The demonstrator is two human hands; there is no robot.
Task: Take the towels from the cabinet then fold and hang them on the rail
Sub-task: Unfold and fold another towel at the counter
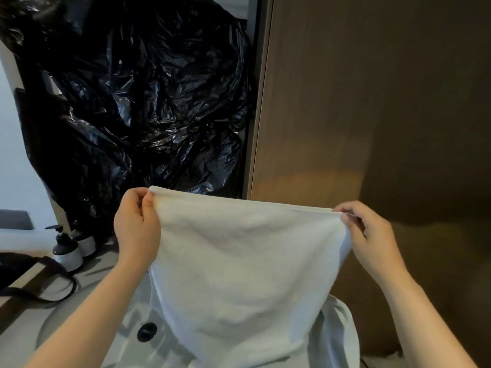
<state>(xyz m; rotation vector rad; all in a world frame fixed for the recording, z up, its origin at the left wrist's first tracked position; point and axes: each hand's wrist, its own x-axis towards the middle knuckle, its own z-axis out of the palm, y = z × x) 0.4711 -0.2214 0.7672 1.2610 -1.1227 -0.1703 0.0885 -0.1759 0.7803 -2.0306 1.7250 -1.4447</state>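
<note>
Centrally, in the lower half of the frame, a white towel hung spread flat, its top edge stretched taut between two hands and its body draping down toward the bottom edge. The left hand was closed on the upper-left corner, thumb and fingers pinching the hem. The right hand was likewise closed on the upper-right corner, fingertips gripping the hem. Both forearms were bare and entered from the bottom corners of the frame.

Below the towel, at lower left, a white sink basin with a dark round drain was partly covered by the hanging cloth. At left of the frame, two dark pump bottles stood on the countertop, close together, near a black strap lying on the same surface. Crumpled black plastic sheeting filled the upper left. A brown wood-grain cabinet panel occupied the right side of the frame, directly behind the towel's top edge
</note>
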